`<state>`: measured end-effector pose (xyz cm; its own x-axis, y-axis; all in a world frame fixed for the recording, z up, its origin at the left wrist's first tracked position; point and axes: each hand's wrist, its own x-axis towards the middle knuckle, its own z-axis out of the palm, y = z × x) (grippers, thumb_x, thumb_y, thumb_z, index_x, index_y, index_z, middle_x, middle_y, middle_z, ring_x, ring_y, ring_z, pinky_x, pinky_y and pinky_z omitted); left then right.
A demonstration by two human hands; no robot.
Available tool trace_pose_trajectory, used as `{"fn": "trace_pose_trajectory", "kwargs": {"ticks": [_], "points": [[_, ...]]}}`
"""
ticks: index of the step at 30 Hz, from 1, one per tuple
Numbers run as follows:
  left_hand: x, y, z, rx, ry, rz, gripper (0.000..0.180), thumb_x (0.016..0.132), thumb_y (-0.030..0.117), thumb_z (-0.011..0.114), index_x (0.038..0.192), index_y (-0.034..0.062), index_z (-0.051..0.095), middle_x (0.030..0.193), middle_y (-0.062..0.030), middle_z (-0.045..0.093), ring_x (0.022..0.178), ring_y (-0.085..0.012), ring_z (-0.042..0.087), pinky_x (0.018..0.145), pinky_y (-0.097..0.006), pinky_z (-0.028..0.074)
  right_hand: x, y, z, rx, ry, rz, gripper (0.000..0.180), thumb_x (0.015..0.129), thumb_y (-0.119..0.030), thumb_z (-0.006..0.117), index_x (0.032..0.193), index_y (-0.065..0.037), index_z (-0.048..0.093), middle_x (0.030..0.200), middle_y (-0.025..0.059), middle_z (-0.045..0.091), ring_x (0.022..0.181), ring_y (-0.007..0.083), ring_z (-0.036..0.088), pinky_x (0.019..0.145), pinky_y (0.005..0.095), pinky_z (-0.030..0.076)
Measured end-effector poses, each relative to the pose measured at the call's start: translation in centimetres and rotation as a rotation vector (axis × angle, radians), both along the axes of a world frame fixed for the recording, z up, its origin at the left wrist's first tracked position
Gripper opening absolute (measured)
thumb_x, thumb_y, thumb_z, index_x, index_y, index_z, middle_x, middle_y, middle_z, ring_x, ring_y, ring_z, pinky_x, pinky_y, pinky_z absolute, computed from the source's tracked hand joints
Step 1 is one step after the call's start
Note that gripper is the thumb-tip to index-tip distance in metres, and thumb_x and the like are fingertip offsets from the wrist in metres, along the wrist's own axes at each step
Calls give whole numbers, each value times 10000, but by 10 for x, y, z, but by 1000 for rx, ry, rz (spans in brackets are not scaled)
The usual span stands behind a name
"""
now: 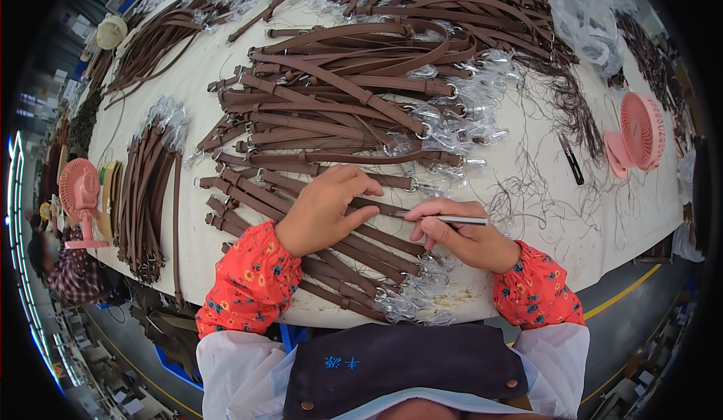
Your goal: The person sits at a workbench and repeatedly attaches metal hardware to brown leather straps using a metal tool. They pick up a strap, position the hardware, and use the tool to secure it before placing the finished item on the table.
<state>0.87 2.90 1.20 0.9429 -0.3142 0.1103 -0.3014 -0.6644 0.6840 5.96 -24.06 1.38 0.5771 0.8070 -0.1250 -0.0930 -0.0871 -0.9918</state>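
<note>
My right grip is closed around a slim metal tool, its tip at a brown strap. My left grip rests over that strap, thumb and forefinger apart; I cannot tell whether the hidden fingers clamp it. Beyond the strap, a large heap of similar straps covers the table. Right of it lie loose threads; left of it, a separate bundle. The work seems partway, with this strap unfinished; which others are done, I cannot tell.
</note>
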Motion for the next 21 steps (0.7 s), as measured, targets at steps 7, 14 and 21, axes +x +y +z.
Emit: {"fn": "trace_pose_trajectory", "kwargs": {"ticks": [7, 14, 21], "points": [[-2, -10, -1, 74, -64, -56, 230, 794, 100, 783, 981, 74, 651, 1048, -90, 597, 997, -306, 550, 883, -410, 449, -1, -8, -5, 163, 16, -126, 278, 1068, -208, 511, 1225, -5, 618, 954, 96, 689, 767, 109, 635, 692, 253, 516], [1, -3, -2, 164, -229, -151, 162, 799, 0, 731, 894, 44, 608, 942, -91, 603, 896, -304, 599, 790, -387, 497, 3, -16, 5, 235, -54, -268, 291, 1079, -217, 479, 1261, -16, 584, 976, 104, 670, 757, 121, 624, 700, 257, 507], [-3, 14, 13, 167, 60, -50, 183, 801, 9, 743, 924, 40, 610, 935, -90, 594, 841, -298, 622, 687, -369, 525, 3, -12, -2, 271, 59, -337, 329, 1090, -286, 458, 1221, -12, 585, 943, 112, 672, 714, 129, 628, 692, 261, 515]]}}
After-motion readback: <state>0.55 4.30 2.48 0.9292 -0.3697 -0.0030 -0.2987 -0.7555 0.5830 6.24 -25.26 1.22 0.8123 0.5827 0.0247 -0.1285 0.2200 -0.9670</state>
